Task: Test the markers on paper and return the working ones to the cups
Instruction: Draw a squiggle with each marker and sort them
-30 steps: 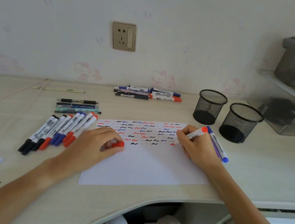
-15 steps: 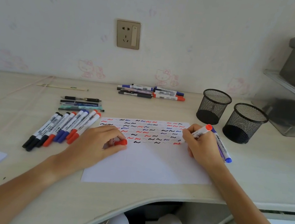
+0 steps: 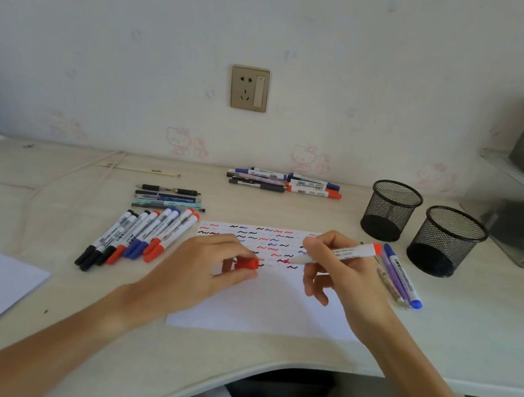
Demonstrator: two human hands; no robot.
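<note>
Right hand (image 3: pixel 340 276) fingers clamp a red marker (image 3: pixel 335 253), tip pointing left toward the red cap (image 3: pixel 246 263) pinched by the left hand (image 3: pixel 199 273), mid-paper (image 3: pixel 271 310).

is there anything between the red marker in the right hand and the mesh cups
Nothing visible blocks it. The red marker in the right hand has only bare desk between it and the two mesh cups; the loose pens lie nearer the person.
</note>
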